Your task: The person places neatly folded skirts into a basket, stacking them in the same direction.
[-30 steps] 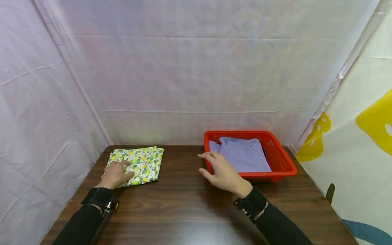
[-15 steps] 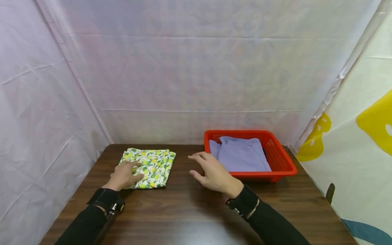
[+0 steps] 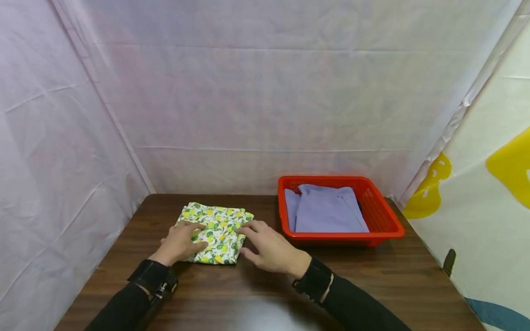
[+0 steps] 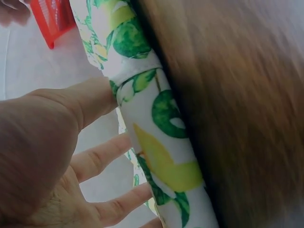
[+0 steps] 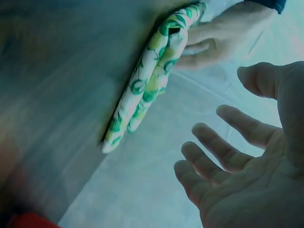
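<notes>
A folded cloth point(image 3: 217, 230) with a lemon-and-leaf print lies flat on the brown table. My left hand point(image 3: 180, 243) rests on its left part, fingers spread over the top. In the left wrist view, the thumb and fingertips of the left hand point(image 4: 42, 156) press against the thick folded cloth point(image 4: 161, 123). My right hand point(image 3: 269, 248) is at the cloth's right edge in the head view. From the right wrist, the right hand point(image 5: 242, 175) shows loosely spread fingers holding nothing, apart from the layered edge of the cloth point(image 5: 142, 90).
A red plastic basket point(image 3: 383, 216) stands at the back right of the table point(image 3: 198, 294), with a folded lavender cloth point(image 3: 327, 211) inside. White fabric walls point(image 3: 265, 101) enclose the table at the back and on both sides.
The printed cloth has slid right and slightly toward me under my left hand. My right hand has moved left, away from the basket, to the cloth's right edge.
</notes>
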`<state>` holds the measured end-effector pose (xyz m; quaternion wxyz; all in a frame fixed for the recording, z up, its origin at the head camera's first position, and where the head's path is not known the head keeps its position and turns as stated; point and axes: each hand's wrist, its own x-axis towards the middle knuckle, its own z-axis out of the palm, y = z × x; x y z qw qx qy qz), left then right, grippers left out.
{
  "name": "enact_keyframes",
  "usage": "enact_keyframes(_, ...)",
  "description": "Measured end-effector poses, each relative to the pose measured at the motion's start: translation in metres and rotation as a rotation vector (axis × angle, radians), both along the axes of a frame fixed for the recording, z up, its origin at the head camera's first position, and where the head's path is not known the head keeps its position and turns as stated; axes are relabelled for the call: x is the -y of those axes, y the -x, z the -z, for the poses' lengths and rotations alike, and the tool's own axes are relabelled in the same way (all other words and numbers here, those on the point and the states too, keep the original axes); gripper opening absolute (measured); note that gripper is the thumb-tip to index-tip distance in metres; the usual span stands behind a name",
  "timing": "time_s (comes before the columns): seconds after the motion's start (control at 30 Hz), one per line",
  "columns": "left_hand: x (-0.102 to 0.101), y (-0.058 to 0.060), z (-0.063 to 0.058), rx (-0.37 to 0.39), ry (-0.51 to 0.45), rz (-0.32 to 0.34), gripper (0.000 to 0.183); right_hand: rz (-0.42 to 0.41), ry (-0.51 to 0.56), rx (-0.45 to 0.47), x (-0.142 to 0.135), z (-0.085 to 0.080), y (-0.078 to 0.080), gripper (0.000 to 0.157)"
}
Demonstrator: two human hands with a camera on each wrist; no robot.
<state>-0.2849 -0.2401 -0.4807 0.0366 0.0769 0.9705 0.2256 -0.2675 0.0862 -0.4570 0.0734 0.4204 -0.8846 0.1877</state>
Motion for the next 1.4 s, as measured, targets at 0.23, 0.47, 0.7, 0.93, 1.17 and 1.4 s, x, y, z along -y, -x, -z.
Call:
enact_keyframes(0.23, -0.017, -0.008, -0.001, 0.007, 0.028, 0.007, 0.061, -0.003, -0.092, 0.062, 0.01, 0.012, -0.001, 0.051)
enact_keyframes(0.47, -0.033, -0.02, 0.005, 0.034, 0.038, 0.017, 0.059, -0.016, -0.131, 0.11, 0.013, 0.027, -0.006, 0.045)
enact_keyframes(0.7, -0.045, -0.029, 0.001, 0.031, 0.021, 0.035, 0.059, 0.002, -0.174, 0.118, 0.008, 0.034, -0.01, 0.037)
enact_keyframes(0.93, -0.052, -0.037, -0.001, 0.036, 0.023, 0.049, 0.06, 0.015, -0.205, 0.103, 0.002, 0.032, -0.015, 0.036)
enact_keyframes(1.17, -0.059, -0.043, -0.001, 0.019, 0.034, 0.056, 0.061, 0.012, -0.191, 0.134, -0.007, 0.033, -0.022, 0.035)
enact_keyframes(1.4, -0.067, -0.05, -0.003, 0.027, 0.016, 0.066, 0.06, 0.019, -0.191, 0.165, -0.017, 0.03, -0.026, 0.032)
